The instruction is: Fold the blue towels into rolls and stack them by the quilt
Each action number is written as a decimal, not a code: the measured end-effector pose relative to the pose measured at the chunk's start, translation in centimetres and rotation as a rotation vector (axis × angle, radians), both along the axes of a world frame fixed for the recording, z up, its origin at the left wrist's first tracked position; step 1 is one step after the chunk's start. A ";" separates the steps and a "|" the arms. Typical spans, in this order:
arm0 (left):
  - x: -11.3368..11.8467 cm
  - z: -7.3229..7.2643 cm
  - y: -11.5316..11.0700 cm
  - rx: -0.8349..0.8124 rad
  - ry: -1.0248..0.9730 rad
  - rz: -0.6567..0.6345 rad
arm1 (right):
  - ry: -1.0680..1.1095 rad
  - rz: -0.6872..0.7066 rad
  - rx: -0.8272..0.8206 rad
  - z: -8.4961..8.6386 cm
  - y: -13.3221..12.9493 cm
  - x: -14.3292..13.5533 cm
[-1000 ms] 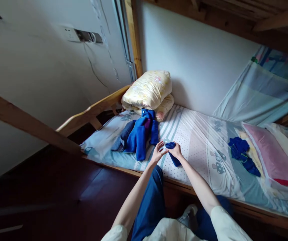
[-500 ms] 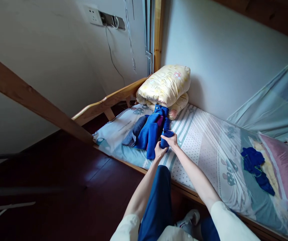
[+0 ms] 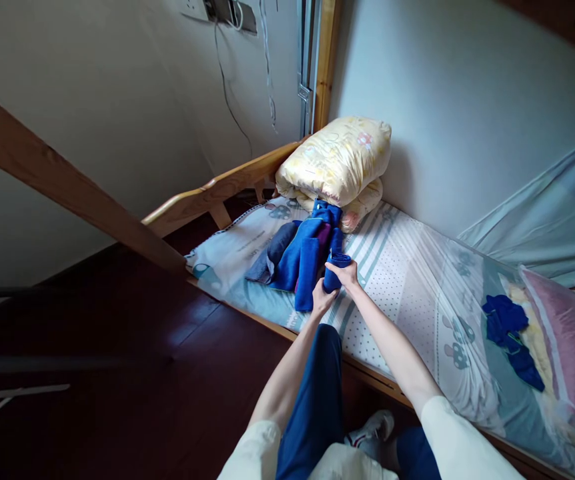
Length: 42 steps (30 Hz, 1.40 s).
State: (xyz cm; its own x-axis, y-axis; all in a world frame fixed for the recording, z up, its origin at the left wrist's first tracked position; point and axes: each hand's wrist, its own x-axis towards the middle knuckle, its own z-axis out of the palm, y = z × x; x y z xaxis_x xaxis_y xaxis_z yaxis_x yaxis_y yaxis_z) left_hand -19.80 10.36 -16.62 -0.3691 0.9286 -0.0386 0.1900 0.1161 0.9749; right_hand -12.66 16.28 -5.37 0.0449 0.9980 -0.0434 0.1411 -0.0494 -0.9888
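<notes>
Over the bed (image 3: 407, 273), left hand (image 3: 322, 295) and right hand (image 3: 346, 273) both hold the rolled blue cloth (image 3: 332, 280) near spread blue clothes (image 3: 307, 252), and a slackened grip could let it unwind.

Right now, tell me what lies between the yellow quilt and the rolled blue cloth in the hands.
In the head view, blue clothes lie between the yellow quilt and the rolled blue cloth, which the left hand and right hand hold.

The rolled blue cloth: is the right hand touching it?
Touching. The head view shows the right hand gripping the rolled blue cloth near its top, thumb across its side.
</notes>
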 end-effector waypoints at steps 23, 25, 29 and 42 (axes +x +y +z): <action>5.4 -2.3 -10.7 0.001 0.899 -0.571 | 0.051 -0.263 -0.426 -6.6 -34.9 23.5; 6.2 -3.1 -11.0 0.016 0.975 -0.673 | 0.093 -0.400 -0.444 -5.7 -38.7 26.0; 10.5 -3.9 -13.1 0.035 1.014 -0.873 | 0.198 -0.697 -0.442 -4.4 -43.1 30.6; 23.0 -7.6 -15.7 0.248 0.806 -0.798 | 0.108 -1.056 -0.196 -6.3 -35.8 47.0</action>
State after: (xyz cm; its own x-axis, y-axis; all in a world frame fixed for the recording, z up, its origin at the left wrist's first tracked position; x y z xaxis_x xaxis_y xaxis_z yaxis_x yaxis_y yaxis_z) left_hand 3.16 -5.36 -24.21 0.4897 0.8576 0.1571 0.6991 -0.4939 0.5171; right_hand 34.33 -19.57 -11.69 0.8653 0.4324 -0.2536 -0.1529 -0.2542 -0.9550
